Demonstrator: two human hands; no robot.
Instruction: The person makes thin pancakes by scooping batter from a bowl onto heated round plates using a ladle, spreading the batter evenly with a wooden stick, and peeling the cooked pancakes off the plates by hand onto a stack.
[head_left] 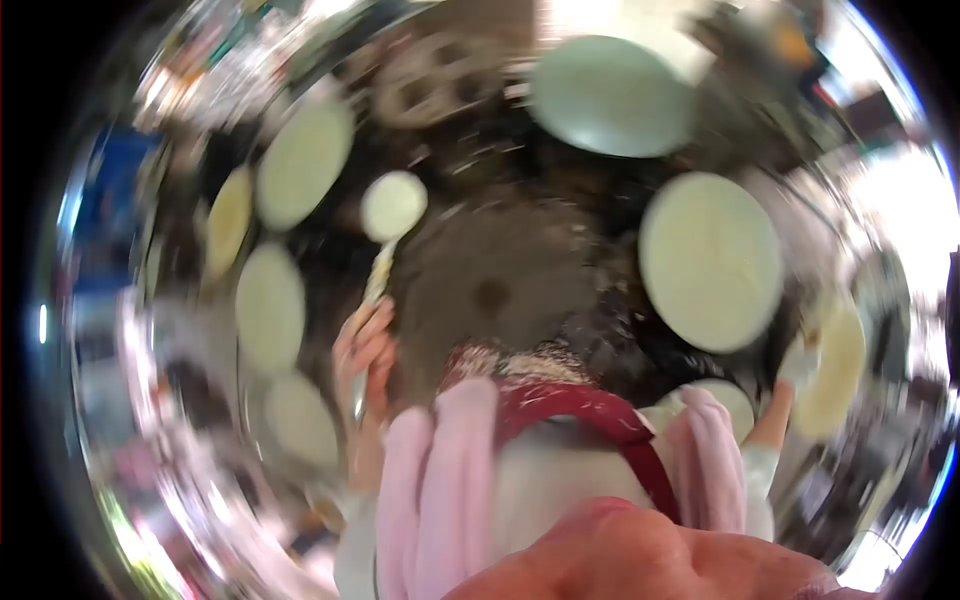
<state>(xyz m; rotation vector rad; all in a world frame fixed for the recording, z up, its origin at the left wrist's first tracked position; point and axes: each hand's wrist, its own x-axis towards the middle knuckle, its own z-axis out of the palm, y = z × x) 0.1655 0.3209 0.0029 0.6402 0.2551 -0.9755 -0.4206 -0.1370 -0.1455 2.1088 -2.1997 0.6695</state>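
Note:
My left hand [366,345] is wrapped round the handle of a ladle [394,206], raised upright in front of me. The ladle's round head looks pale, and its handle has a pale, wet-looking coating near the head. On the other side, my right hand [778,410] reaches out to a yellowish round disc [838,370]. A whitish blurred patch [800,362] covers the fingers of that hand, so I cannot tell whether they hold something. A large pale round [710,262] lies just inward of it.
Several pale rounds stand on the left, among them one upper disc [306,165] and one lower disc [270,307]. A greenish round [612,97] is at the far side. Dark wet floor [490,250] lies between them. A perforated round object [428,80] sits beyond.

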